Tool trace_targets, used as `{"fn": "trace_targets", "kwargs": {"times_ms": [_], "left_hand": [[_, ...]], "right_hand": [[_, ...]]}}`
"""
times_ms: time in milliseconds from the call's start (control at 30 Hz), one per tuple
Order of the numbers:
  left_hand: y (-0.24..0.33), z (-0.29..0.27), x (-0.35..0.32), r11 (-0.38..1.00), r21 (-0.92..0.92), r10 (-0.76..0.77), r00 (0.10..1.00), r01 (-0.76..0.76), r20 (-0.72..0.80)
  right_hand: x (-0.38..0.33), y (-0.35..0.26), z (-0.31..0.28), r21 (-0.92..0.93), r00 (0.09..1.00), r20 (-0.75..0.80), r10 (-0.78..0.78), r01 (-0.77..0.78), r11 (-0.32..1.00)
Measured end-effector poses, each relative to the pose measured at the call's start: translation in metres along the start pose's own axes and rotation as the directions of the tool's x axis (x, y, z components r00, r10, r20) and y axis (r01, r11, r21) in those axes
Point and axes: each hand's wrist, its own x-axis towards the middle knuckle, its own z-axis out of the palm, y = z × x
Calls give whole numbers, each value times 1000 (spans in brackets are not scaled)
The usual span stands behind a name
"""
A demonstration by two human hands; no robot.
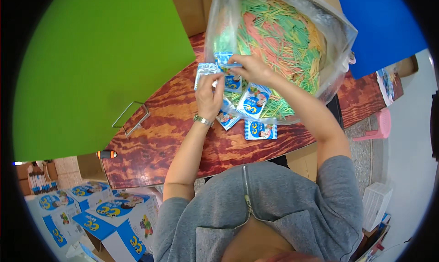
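Note:
My left hand (211,97), with a metal-banded watch on its wrist, has its fingers closed at a silvery white-and-blue packet (205,70). To its right, my right hand (254,71) pinches a small blue-and-white packet (223,57) at its side, and the fingertips of both hands nearly meet. Just beyond lies a carton lined with clear plastic (336,63), full of thin green, pink and yellow sticks (279,38). One filled packet (254,100) rests on the carton's near edge. Another packet (261,130) lies flat on the table, and a further packet (227,119) leans beside it.
The red-brown wood-grain table (155,143) carries a bent metal wire stand (136,120) and an orange-and-black tool (106,154). Green (100,70) and blue (379,29) panels flank the carton. Blue-and-white printed boxes (114,216) stand lower left; a pink stool (382,125) is at right.

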Motion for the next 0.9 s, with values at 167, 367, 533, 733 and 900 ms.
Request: {"fn": "trace_targets", "kwargs": {"times_ms": [167, 367, 533, 733, 900], "left_hand": [[-12, 10, -7, 954, 159, 184, 913, -256, 364], [-9, 19, -2, 951, 194, 157, 919, -239, 361], [1, 17, -1, 961, 202, 87, 901, -188, 424], [23, 18, -3, 945, 108, 268, 918, -310, 291], [37, 23, 2, 975, -179, -15, 846, 130, 533]], "right_hand": [[-26, 4, -21, -124, 985, -164, -47, 27, 992], [-76, 16, -18, -448, 964, 80, 255, -193, 873], [-84, 21, -15, -492, 996, 33, 79, -53, 869], [-86, -13, -40, -622, 979, -53, -196, 121, 774], [-70, -25, -61, -153, 963, -224, -149, 116, 981]]}}
